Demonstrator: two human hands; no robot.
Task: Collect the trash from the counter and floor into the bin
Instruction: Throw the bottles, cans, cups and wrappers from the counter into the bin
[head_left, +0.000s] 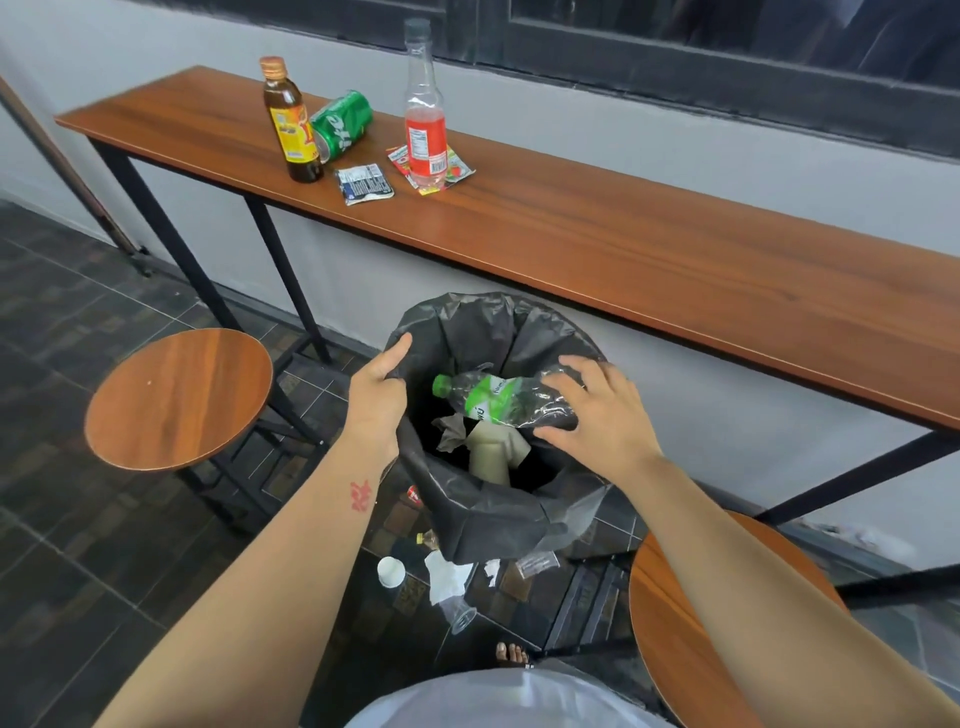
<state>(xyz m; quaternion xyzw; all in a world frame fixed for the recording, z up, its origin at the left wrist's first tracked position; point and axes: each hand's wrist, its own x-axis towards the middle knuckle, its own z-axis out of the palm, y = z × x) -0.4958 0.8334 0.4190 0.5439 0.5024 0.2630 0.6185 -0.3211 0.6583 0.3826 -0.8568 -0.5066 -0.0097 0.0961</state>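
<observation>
Right fingers (558, 387) wrapped round bottle (498, 400), axis crosswise, cap leftward, over bin (498, 514) mouth. Left fingers (397, 353) pinching liner rim. More trash on bench (623, 244), floor.

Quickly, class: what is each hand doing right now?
Left hand: closed, gripping the rim of the black bin liner.
Right hand: fingers spread, loosely holding the crushed green-capped bottle over the bin.

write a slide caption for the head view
Right hand drops a crushed bottle into the bin while the left hand holds its liner.
</observation>
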